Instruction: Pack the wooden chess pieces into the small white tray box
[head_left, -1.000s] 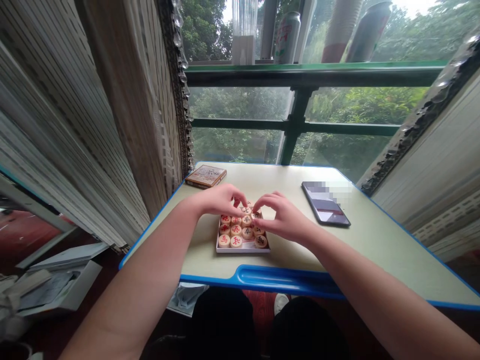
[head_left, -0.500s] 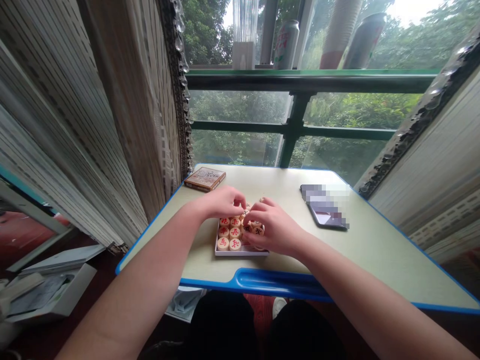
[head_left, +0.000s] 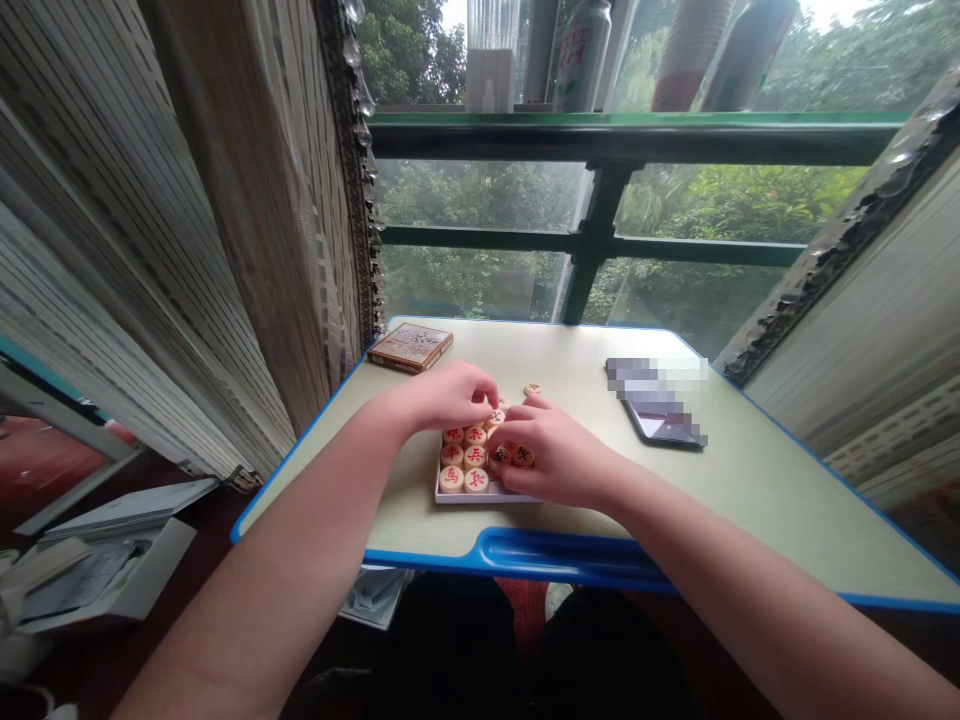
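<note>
A shallow white box [head_left: 480,500] holds rows of round wooden Chinese chess pieces, such as a red-marked piece [head_left: 475,480] near its front. My left hand [head_left: 454,395] reaches over the back of the box, thumb and forefinger pinched at a tilted dark-marked chess piece [head_left: 496,417]. From the right, my right hand [head_left: 559,452] curls its fingers and thumb around another dark-marked chess piece [head_left: 499,456] in the box. Part of the box and several pieces are hidden under my hands. One loose chess piece [head_left: 532,388] lies on the table behind my right hand.
The pale table [head_left: 750,530] has a blue rim and a blue front groove [head_left: 570,552]. A flat brown box [head_left: 410,346] lies at the back left, a phone [head_left: 664,420] at the right. Curtains [head_left: 247,200] flank the window; a can [head_left: 583,55] stands on its ledge.
The view has tipped slightly downward. The loose piece behind my right hand shows more fully. Both hands stay at the box, with only small finger movements.
</note>
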